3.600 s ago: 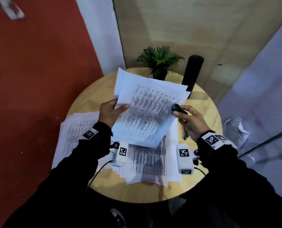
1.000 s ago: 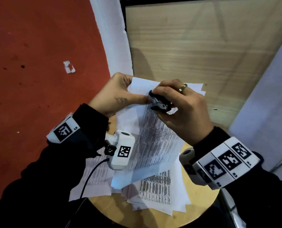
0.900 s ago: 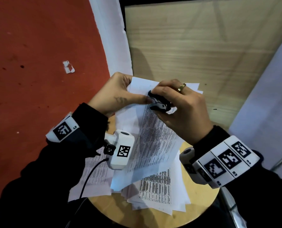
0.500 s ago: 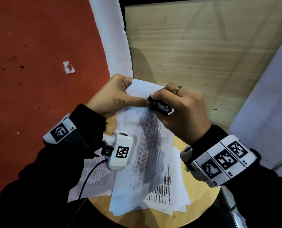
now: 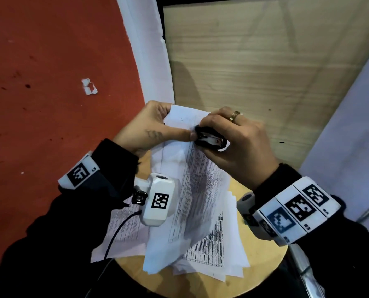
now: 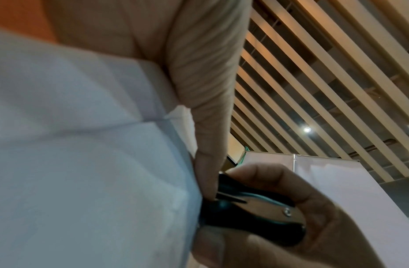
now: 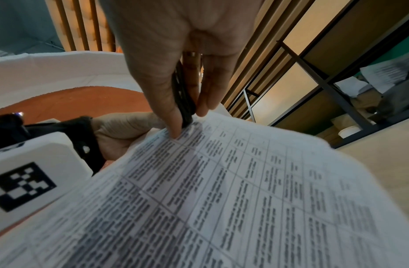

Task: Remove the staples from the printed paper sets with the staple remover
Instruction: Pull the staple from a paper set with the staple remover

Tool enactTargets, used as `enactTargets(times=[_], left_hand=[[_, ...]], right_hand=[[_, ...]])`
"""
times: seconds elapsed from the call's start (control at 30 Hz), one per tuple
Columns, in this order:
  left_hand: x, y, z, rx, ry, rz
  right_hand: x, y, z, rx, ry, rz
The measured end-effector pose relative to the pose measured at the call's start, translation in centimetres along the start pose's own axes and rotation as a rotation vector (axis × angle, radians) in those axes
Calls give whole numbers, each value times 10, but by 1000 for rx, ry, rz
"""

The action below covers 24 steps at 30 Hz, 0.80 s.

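A stapled set of printed sheets (image 5: 198, 190) hangs in the air above the round table (image 5: 263, 274). My left hand (image 5: 151, 127) pinches its top left corner, thumb lying across the front. My right hand (image 5: 233, 143) grips a black staple remover (image 5: 210, 140) and presses its jaws against that same corner, right beside the left thumb. The left wrist view shows the remover (image 6: 251, 212) squeezed between thumb and fingers against the paper's edge (image 6: 180, 181). The right wrist view shows the remover (image 7: 182, 98) touching the printed sheet (image 7: 244, 190). The staple itself is hidden.
More printed sheets (image 5: 213, 254) lie spread over the table under the held set, some hanging past its left rim (image 5: 123, 229). A red floor (image 5: 39, 82) lies to the left and a wooden panel (image 5: 254, 61) stands behind.
Over the last second the hanging sheets have swung inward and folded narrower. Both hands stay at the top corner with the remover pressed there. Earlier the set was held lower, with the remover away from it.
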State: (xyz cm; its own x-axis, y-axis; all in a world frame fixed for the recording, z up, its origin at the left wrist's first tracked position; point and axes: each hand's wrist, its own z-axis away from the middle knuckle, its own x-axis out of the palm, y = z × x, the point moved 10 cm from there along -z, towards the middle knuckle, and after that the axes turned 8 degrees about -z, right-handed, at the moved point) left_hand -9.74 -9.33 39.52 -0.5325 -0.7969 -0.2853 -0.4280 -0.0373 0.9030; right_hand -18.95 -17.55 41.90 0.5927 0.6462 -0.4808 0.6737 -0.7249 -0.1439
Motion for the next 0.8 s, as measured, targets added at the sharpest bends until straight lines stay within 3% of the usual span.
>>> enactTargets(times=[0.57, 0.8], left_hand=[[4, -5, 5, -62, -24, 25], [3, -7, 5, -83, -21, 23]], right_hand=[[3, -8, -2, -58, -24, 59], [9, -5, -6, -62, -100, 73]])
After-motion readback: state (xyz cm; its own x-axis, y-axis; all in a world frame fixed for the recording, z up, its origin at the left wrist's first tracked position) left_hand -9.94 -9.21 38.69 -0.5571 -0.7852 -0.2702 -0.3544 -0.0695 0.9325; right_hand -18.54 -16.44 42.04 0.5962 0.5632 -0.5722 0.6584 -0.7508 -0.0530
